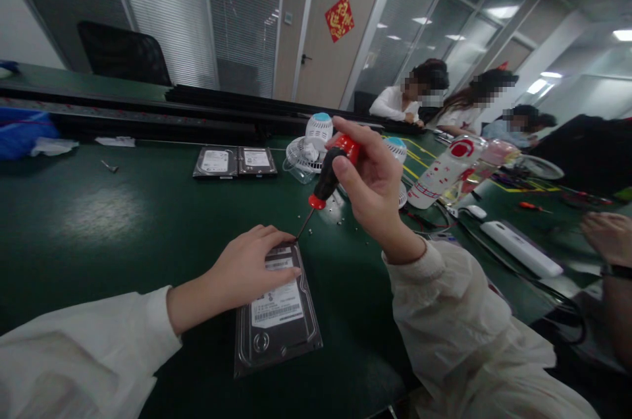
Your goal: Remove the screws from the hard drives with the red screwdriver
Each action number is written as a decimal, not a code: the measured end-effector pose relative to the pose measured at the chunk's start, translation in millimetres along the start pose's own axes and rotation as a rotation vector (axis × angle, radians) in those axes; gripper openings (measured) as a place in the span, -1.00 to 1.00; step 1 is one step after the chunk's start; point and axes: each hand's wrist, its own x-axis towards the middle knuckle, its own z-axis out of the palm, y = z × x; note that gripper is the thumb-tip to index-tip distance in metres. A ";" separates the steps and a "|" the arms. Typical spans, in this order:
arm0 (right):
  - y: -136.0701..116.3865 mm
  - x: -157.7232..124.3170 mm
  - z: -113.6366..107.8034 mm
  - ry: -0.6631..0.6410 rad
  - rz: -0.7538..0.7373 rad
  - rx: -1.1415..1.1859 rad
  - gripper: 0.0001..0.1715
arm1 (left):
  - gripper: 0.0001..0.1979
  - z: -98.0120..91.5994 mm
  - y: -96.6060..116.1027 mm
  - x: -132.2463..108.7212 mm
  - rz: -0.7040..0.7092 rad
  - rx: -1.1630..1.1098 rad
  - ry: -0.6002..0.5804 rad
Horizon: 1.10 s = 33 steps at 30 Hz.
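Note:
A hard drive [276, 335] with a white label lies on the green table in front of me. My left hand [251, 267] rests across its upper left part, fingers stretched toward the far edge and thumb over the label. In my right hand [372, 185] is a screwdriver [326, 178] with a black and red handle, gripped from above and tilted. Its thin shaft runs down to the drive's far right corner, beside my left fingertips; whether the tip sits in a screw is too small to tell. Several tiny screws [340, 223] are scattered just beyond the drive.
Two more hard drives [216, 161] lie side by side farther back. Small white fans [318, 132], a patterned bottle [442, 172] and a white power strip [521, 249] stand or lie to the right. A blue bag [24, 132] is far left. Other people sit beyond; a co-worker's hand [607, 234] shows at right.

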 end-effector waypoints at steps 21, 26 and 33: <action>10.3 1.0 1.5 -0.055 0.004 0.172 -0.60 | -0.38 -0.4 -0.1 -0.5 -0.013 -0.010 -0.018; 8.9 1.0 1.4 0.024 -0.036 0.074 -0.63 | -0.40 -1.6 1.2 -0.4 -0.009 -0.010 -0.011; 11.8 0.4 0.4 -0.031 -0.031 0.078 -0.58 | -0.42 -1.9 3.9 0.4 -0.008 0.003 -0.005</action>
